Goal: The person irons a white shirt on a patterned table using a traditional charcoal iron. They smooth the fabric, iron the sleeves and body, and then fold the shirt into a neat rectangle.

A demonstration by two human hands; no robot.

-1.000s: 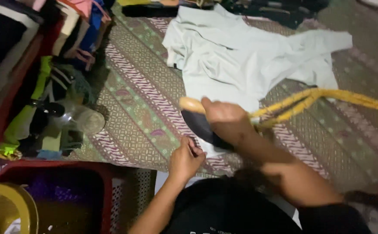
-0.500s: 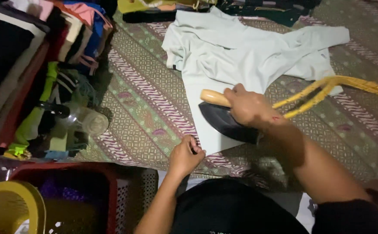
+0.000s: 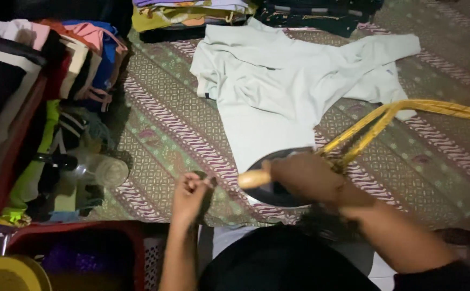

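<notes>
Right, landmark = the iron (image 3: 278, 186), sitting sole-down on the near hem of the pale shirt (image 3: 278, 91). Nearest the camera: red basket (image 3: 84, 237) w/ a yellow lid (image 3: 8, 272), down-left of the iron. Left hand (image 3: 189, 196) just left of the iron, fingers pinched shut on a small dark bit at the edge of the patterned mat (image 3: 159, 129); can't tell what that bit is. Right hand (image 3: 305, 175) on top of the iron, fingers wrapped tight round its pale wooden handle (image 3: 253, 179), whose tip pokes out leftward. Yellow cord (image 3: 396, 116) runs off right from the iron's back, touching the shirt's sleeve.

Handling, as a judgement: iron prob. heavy, rigid, hot underneath, so the handle's the only safe place to hold; cord's stiff enough to drag cloth. Shirt looks thin, soft, limp, wrinkles easily; best held flat by hem or side seam, away from the sole.

Left of the iron: clear plastic bottle (image 3: 97, 170) lying down. Beyond: folded clothes (image 3: 192, 11) stacked past the shirt's collar
</notes>
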